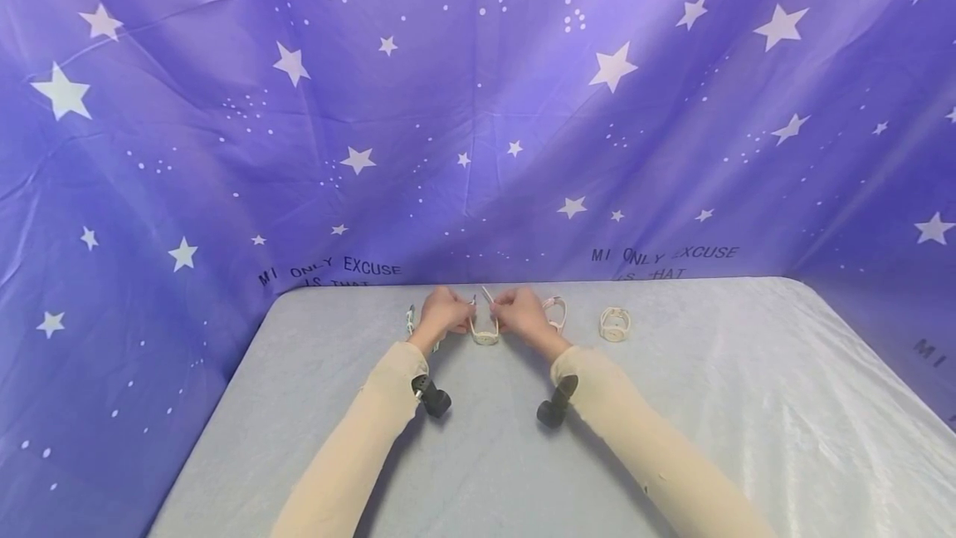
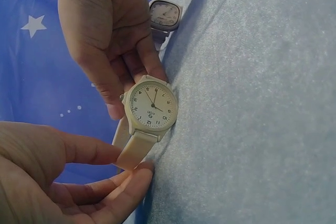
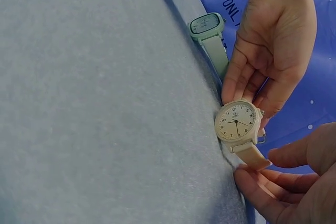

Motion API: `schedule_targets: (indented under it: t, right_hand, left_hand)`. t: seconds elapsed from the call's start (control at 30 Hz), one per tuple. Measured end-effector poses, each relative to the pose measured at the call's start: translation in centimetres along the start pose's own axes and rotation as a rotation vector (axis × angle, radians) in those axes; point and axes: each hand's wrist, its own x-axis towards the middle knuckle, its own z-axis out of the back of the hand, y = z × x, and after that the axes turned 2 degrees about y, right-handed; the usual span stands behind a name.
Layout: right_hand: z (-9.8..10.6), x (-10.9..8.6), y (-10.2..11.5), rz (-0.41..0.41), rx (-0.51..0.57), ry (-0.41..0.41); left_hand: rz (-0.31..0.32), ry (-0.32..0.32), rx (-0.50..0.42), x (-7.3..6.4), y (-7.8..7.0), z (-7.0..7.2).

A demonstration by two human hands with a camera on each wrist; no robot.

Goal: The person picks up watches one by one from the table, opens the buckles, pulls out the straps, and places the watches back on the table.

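Note:
A cream wristwatch point(image 1: 486, 339) with a round dial stands near the table's far edge, its face towards me and its strap undone. My left hand point(image 1: 446, 311) pinches one half of the strap; in the left wrist view its thumb and fingers close on the band point(image 2: 135, 149) below the dial. The other half is pinched by my right hand point(image 1: 523, 314), as the right wrist view shows on the strap point(image 3: 252, 157). A buckle point(image 3: 262, 139) shows behind the case. Both strap ends rise behind the dial, partly covered by fingers.
Left of my left hand is a green watch point(image 3: 206, 23) with a squarish face, partly hidden in the head view. Beside my right hand stands a pale pinkish watch point(image 1: 556, 312). Farther right sits another cream watch point(image 1: 615, 325). A purple star-patterned curtain point(image 1: 463, 106) hangs behind the grey-clothed table point(image 1: 493, 455).

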Motion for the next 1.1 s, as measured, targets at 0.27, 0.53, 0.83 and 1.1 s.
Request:
schedule_targets:
  t: [0.27,0.53,0.83,1.1]
  right_hand:
    - [-0.10,0.00,0.04,0.015,-0.052,-0.019]
    - [-0.05,0.11,-0.06,0.027,-0.098,-0.032]
    - [0.05,0.04,0.00,0.040,-0.141,-0.031]
    - [0.01,0.04,-0.06,0.036,-0.155,-0.011]
  left_hand:
    - [0.017,0.005,-0.011,-0.13,-0.20,0.05]
    - [0.035,0.013,-0.044,-0.02,-0.23,-0.08]
    - [0.021,0.024,-0.043,-0.02,-0.01,-0.05]
    - [0.011,0.006,0.070,-0.37,-0.20,0.08]
